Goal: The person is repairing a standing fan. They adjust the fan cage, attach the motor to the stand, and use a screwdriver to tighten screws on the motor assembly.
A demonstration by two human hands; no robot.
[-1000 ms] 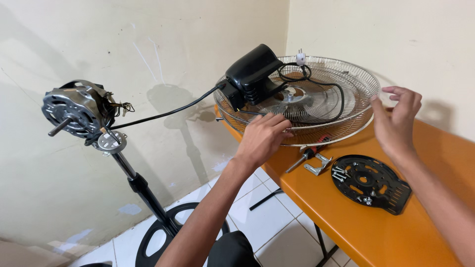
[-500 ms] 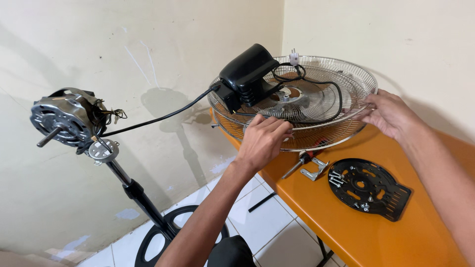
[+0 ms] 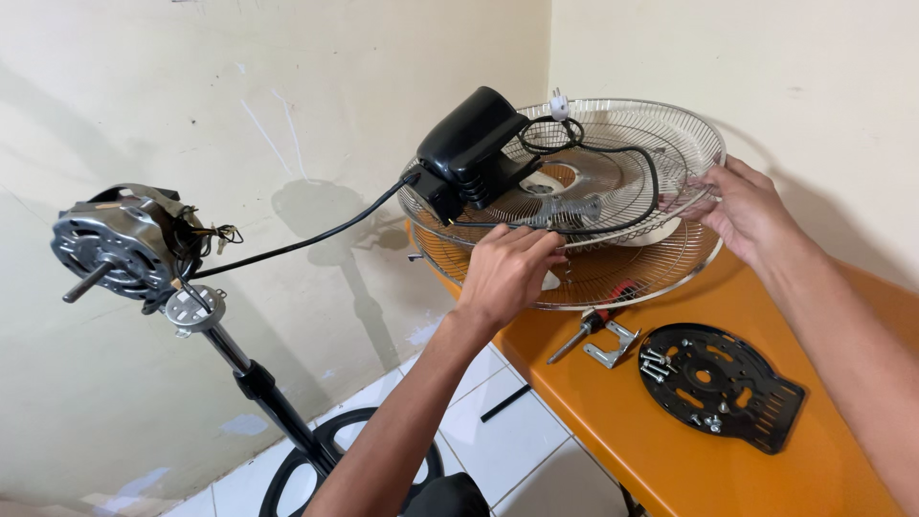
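On the orange table (image 3: 766, 479), at its far corner by the wall, I have both hands on the upper wire grille (image 3: 622, 158). My left hand (image 3: 507, 273) is curled over the near rim, fingers closed on the wires; my right hand (image 3: 742, 211) pinches the far right rim between thumb and fingers. This grille lies dished-up on a second grille (image 3: 613, 278), and in it sit the black motor cover (image 3: 474, 144), a white plug (image 3: 558, 101) and a loop of black cord (image 3: 622, 215).

I judge the step to be taking hold of the top grille to lift or turn it off the stack. The next move calls for an even pull from both sides, since the cover sits heavy toward the left, and slack in the cord, which runs off the rim to the bare motor (image 3: 115, 244) on its stand (image 3: 268, 402).

Near the table's front edge lie a screwdriver (image 3: 584, 330) with a red handle, a small metal bracket (image 3: 613, 347) and a black mounting plate (image 3: 718, 383) with loose screws on it. The walls are pale and scuffed; the floor is white tile, with the stand's black ring base (image 3: 335, 460) on it.
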